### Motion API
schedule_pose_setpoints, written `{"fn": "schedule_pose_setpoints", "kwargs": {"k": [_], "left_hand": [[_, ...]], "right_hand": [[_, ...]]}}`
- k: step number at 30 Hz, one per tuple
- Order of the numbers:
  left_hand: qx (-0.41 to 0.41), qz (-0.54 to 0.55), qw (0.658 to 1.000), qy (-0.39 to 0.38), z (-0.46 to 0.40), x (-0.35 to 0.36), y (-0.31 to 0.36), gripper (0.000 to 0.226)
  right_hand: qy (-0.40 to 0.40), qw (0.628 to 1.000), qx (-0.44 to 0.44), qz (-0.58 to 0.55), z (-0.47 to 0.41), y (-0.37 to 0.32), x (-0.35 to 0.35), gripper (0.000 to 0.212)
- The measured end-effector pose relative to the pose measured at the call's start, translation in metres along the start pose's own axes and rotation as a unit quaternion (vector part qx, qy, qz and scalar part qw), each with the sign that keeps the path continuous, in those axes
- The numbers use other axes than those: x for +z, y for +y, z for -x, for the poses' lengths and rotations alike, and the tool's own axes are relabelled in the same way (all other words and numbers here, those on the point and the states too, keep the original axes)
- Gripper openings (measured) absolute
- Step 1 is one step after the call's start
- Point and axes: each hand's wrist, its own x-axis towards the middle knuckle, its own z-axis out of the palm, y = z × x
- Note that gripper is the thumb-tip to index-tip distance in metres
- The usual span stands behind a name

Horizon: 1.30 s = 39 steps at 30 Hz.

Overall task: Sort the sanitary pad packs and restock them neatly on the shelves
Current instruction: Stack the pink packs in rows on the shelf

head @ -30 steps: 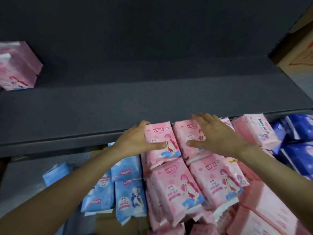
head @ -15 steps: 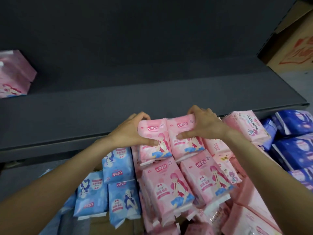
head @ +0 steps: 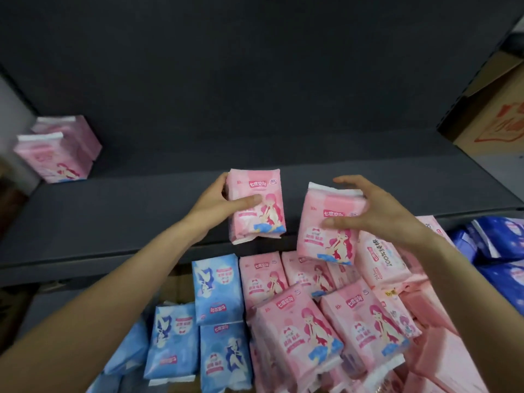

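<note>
Head view: the left hand (head: 219, 204) grips one pink pad pack (head: 256, 205), its fingers curled round it, over the dark shelf (head: 113, 222); the right hand (head: 377, 215) grips a second pink pack (head: 329, 228) at the shelf's front edge; below lie loose pink packs (head: 300, 327) and light blue packs (head: 217, 287); two pink packs (head: 56, 154) stand at the shelf's far left.

Dim, even light w/ soft shadows, edges warped & blurry (esp. left).
</note>
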Motion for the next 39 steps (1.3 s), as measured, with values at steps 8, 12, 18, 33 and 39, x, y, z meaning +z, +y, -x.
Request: {"fn": "schedule_pose_setpoints", "kwargs": {"k": [8, 12, 18, 33, 39], "left_hand": [[0.044, -0.105, 0.992, 0.045, 0.018, -0.109, -0.008, 0.041], [0.094, -0.278, 0.955, 0.043, 0.012, -0.176, -0.021, 0.065], [0.108, -0.45, 0.879, 0.115, -0.068, -0.274, -0.009, 0.086], [0.03, -0.537, 0.826, 0.169, -0.158, -0.378, -0.05, 0.053], [-0.046, -0.508, 0.842, 0.178, -0.115, -0.386, -0.069, 0.045]], "right_hand": [[0.018, 0.997, -0.057, 0.044, -0.031, -0.041, 0.049, 0.099], [-0.023, 0.99, -0.114, 0.081, -0.069, -0.085, 0.089, 0.078], [-0.091, 0.983, -0.16, 0.016, -0.151, -0.161, 0.171, 0.067], [-0.12, 0.98, -0.157, 0.0, -0.274, -0.207, 0.317, 0.078], [-0.08, 0.987, -0.142, 0.008, -0.292, -0.233, 0.352, 0.085]]}}
